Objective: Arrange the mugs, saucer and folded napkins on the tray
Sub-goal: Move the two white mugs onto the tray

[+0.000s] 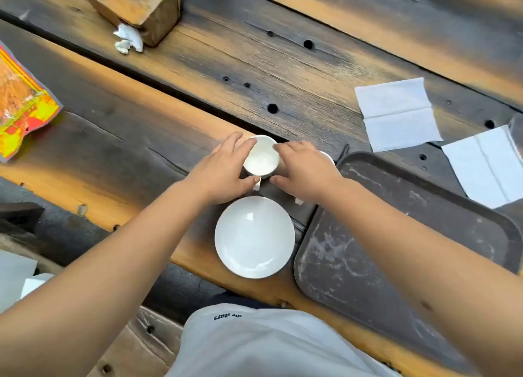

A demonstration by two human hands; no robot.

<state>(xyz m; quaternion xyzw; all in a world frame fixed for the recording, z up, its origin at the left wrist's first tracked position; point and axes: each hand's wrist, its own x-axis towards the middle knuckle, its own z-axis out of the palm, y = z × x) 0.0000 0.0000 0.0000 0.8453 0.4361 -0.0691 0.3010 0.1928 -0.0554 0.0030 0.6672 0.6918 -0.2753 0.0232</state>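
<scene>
A white mug (261,157) stands on the wooden table, with its handle pointing toward me. My left hand (223,172) wraps around its left side. My right hand (304,171) covers a second white mug (328,157), of which only a bit of rim and the handle tip show. A white saucer (254,236) lies just in front of the mugs. The dark scuffed tray (424,206) sits to the right, with nothing on it. Two folded white napkins lie beyond the tray: one napkin (396,114) farther back, the other napkin (486,167) at the right edge.
A bright snack packet (22,104) lies at the far left. A wooden block (135,5) with crumpled white paper (128,39) beside it stands at the back. A gap runs between the table planks. My white shirt fills the bottom.
</scene>
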